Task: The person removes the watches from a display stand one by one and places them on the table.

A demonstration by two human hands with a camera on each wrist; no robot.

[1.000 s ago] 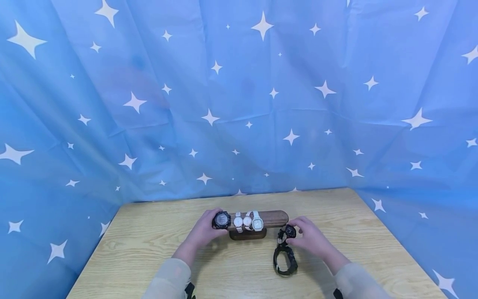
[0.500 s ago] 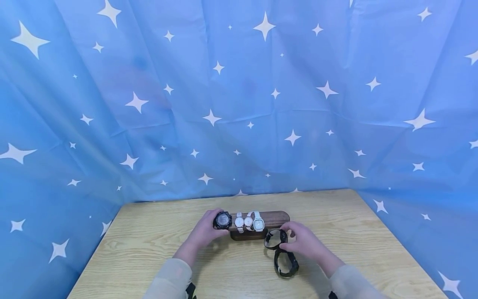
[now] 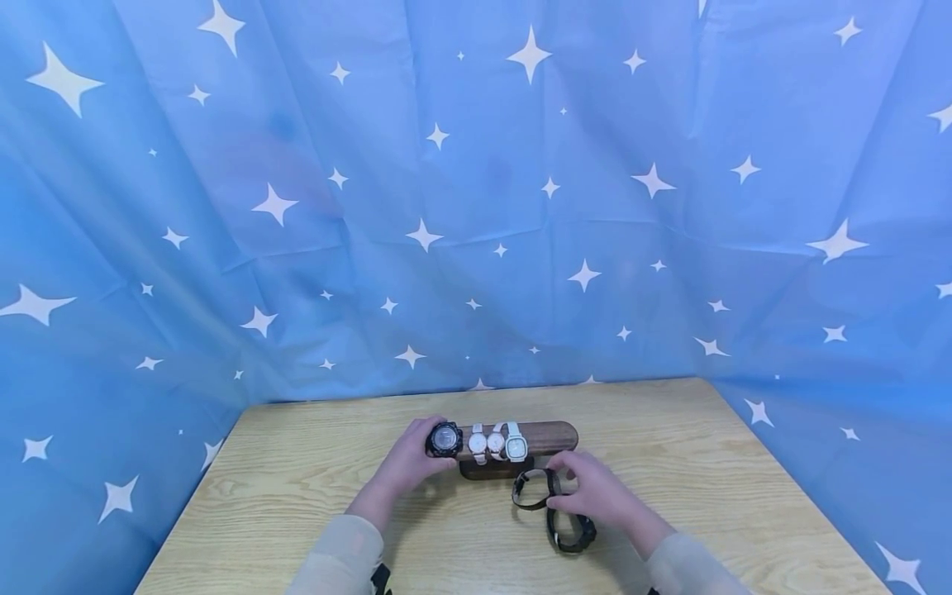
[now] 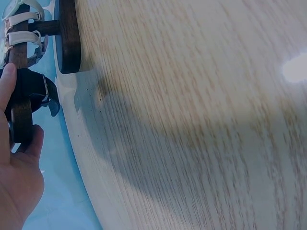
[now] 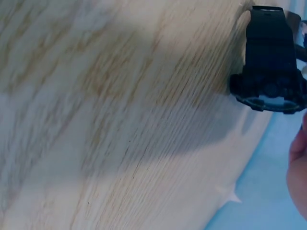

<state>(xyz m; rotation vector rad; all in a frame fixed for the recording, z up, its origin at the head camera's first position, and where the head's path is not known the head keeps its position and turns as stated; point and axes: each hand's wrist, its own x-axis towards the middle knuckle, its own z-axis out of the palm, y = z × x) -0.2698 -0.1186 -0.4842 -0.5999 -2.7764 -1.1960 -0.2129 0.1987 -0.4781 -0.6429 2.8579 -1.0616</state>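
Note:
My left hand grips the left end of a dark wooden watch stand, where a black digital watch is strapped. In the left wrist view the thumb and fingers wrap the bar's end beside the black strap. Three light-strapped watches sit along the bar to its right. In front of the stand, my right hand pinches a black watch, its band forming a loop facing left. Just below that hand another black watch lies on the table with its strap closed.
The light wood table runs back to a blue curtain with white stars. The stand's dark base rests on the table below the bar.
My right hand has moved left and slightly toward me, turning the pinched watch so its dial no longer shows and its band loop points left. The left hand stays on the stand.

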